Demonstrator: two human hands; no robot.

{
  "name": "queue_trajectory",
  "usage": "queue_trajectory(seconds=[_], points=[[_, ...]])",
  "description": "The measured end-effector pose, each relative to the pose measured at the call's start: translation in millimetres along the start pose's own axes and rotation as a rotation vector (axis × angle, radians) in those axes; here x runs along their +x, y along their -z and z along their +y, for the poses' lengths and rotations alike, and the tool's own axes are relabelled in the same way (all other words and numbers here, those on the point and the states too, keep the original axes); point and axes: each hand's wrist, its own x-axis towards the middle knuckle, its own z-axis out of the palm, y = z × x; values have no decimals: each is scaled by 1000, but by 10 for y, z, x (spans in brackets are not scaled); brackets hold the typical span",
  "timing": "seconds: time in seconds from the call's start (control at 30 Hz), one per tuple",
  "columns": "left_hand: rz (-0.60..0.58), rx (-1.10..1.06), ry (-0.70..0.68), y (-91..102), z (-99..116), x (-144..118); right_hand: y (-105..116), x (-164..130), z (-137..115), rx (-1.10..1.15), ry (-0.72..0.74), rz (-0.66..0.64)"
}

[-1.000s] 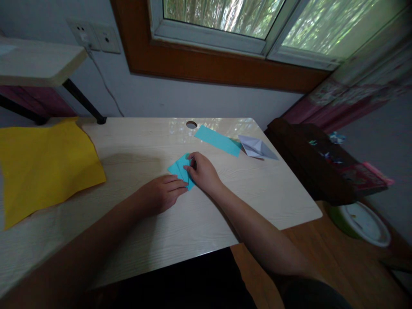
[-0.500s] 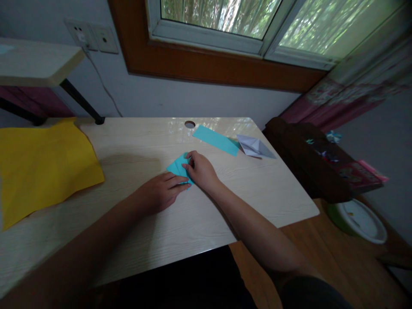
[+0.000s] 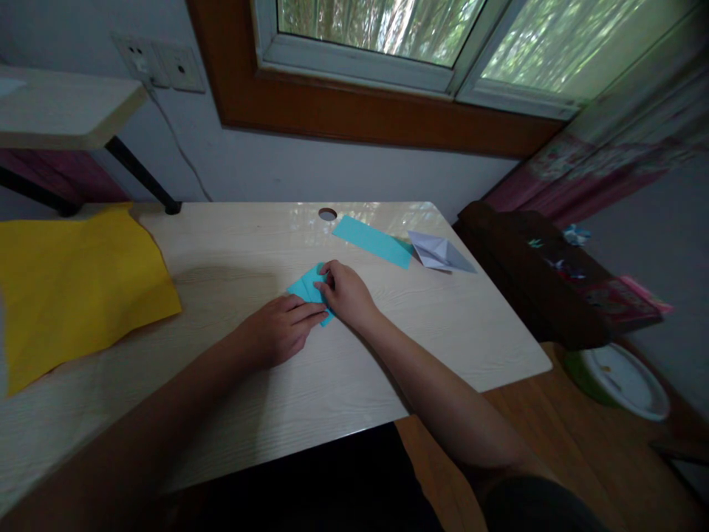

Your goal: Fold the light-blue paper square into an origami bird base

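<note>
A small folded piece of turquoise paper [image 3: 306, 285] lies on the pale table, with crease lines across its face. My left hand [image 3: 285, 329] rests on its lower part, fingers stretched out flat and pointing right. At the paper's right edge, my right hand [image 3: 346, 292] is closed, thumb and forefinger pinching the edge. The fingers hide much of the right and lower parts; one small corner shows below the left fingertips.
A turquoise paper strip [image 3: 374, 241] and a folded white paper shape [image 3: 440, 253] lie farther back on the right. A big yellow sheet [image 3: 83, 288] covers the left side. Behind it stands a raised shelf [image 3: 66, 111] on black legs. The table [image 3: 443, 340] ends at a rounded right corner.
My left fingers have shifted very slightly up over the paper's lower part. My right hand keeps its pinch in almost the same place.
</note>
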Motion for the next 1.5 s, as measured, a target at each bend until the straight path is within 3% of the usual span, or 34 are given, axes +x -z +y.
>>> queue_trajectory(seconds=[0.4,0.73,0.9,1.07,1.3,1.5], points=[[-6,70,77,-25,67,64,1,13,68,62,16,-10],[59,36,39,-73,32,32,86,-3,133,101,205,-99],[79,-18,-32,-73,-30,-4,81,-2,149,100,215,-106],[28,2,-54,-17,-67,-42,76,3,149,94,221,-117],[-27,28,-6,41,-71,-43,85,6,142,95,209,-130],[41,73,93,64,-71,-37,109,7,112,77,207,-141]])
